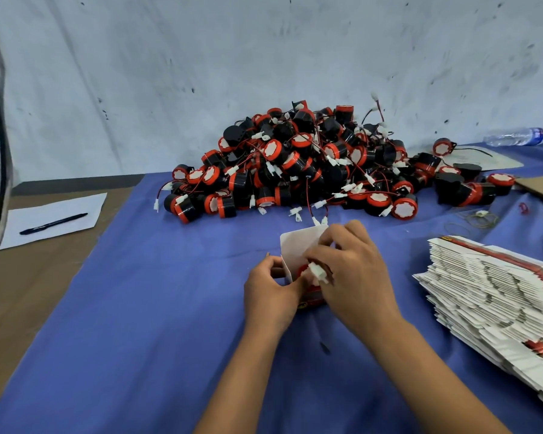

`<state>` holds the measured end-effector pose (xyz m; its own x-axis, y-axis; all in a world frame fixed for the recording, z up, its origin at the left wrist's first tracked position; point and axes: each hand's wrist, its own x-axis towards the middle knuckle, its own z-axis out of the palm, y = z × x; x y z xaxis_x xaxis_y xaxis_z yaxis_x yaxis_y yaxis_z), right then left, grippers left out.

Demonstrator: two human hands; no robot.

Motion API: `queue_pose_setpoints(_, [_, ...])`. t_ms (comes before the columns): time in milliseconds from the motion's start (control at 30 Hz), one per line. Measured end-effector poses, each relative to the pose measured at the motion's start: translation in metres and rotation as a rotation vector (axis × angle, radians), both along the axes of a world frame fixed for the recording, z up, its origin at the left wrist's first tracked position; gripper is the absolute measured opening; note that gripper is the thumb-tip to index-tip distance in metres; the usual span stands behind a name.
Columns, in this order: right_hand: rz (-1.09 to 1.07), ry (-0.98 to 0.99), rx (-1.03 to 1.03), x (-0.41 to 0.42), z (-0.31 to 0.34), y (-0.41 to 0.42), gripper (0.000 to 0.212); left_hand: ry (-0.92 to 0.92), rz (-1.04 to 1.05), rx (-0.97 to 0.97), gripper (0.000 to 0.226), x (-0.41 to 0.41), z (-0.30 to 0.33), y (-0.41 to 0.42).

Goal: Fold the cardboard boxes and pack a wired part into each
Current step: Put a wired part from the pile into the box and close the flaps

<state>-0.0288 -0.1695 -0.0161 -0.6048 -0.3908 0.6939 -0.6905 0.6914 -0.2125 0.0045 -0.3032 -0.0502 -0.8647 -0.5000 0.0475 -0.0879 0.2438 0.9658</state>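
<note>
Both my hands work one box (298, 250): my left hand (271, 292) grips its side, my right hand (353, 270) pinches a wired part (314, 272) into it.

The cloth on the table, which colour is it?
The cloth is plain blue, seen in the head view.

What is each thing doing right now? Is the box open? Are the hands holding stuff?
Box: open, flap up, a part going in.
Part: partly inside the box, white plug sticking out.
Left hand: holds the box.
Right hand: pinches the part's plug.
Flat boxes: unfolded, stacked.
Pile of parts: loose, unpacked.
Pen: lying on paper.
Bottle: lying on its side.
</note>
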Motion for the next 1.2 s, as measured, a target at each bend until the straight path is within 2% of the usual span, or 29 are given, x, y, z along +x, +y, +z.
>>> queue_pose_setpoints(133, [-0.12, -0.236, 0.166, 0.012, 0.016, -0.023, 0.012, -0.007, 0.009, 0.074, 0.012, -0.002, 0.001, 0.001])
queue_pose_setpoints(233, [-0.137, -0.34, 0.231, 0.011, 0.025, -0.036, 0.024, -0.003, 0.011, 0.087, 0.01, -0.003, 0.001, 0.003])
queue_pose_setpoints(300, [-0.165, -0.325, 0.288, 0.008, 0.029, -0.041, 0.028, 0.006, 0.003, 0.077, 0.012, -0.002, 0.001, 0.003])
queue_pose_setpoints(367, [-0.173, -0.349, 0.31, 0.003, 0.027, -0.044, 0.022, 0.007, -0.004, 0.073, 0.016, -0.002, 0.0, 0.003])
queue_pose_setpoints(433, [-0.123, -0.408, 0.286, -0.004, 0.025, -0.042, 0.015, 0.017, -0.014, 0.095, 0.019, -0.002, -0.002, 0.002])
queue_pose_setpoints(500, [-0.043, -0.473, 0.212, -0.009, 0.026, -0.034, 0.02, 0.023, -0.013, 0.078, 0.018, -0.002, -0.003, 0.001])
queue_pose_setpoints(567, [-0.013, -0.495, 0.234, -0.011, 0.028, -0.03, 0.021, 0.027, -0.012, 0.069, 0.018, -0.003, -0.003, 0.001])
queue_pose_setpoints(700, [-0.1, -0.436, 0.384, -0.005, 0.028, -0.035, 0.024, 0.024, -0.008, 0.055, 0.018, -0.003, 0.0, 0.004])
queue_pose_setpoints(867, [-0.208, -0.369, 0.23, 0.007, 0.018, -0.039, 0.023, 0.028, -0.022, 0.05, 0.03, 0.0, 0.005, 0.004])
queue_pose_setpoints(967, [-0.161, -0.334, 0.293, 0.007, 0.013, -0.04, 0.019, 0.026, -0.029, 0.069, 0.029, 0.001, 0.006, 0.002])
queue_pose_setpoints(1100, [-0.071, -0.438, 0.459, -0.004, 0.022, -0.033, 0.014, 0.033, -0.063, 0.065, 0.034, 0.002, 0.004, 0.004])
queue_pose_setpoints(1200, [-0.007, -0.617, 0.558, -0.007, 0.036, -0.034, 0.024, 0.039, -0.06, 0.038, 0.026, 0.003, 0.001, 0.006])
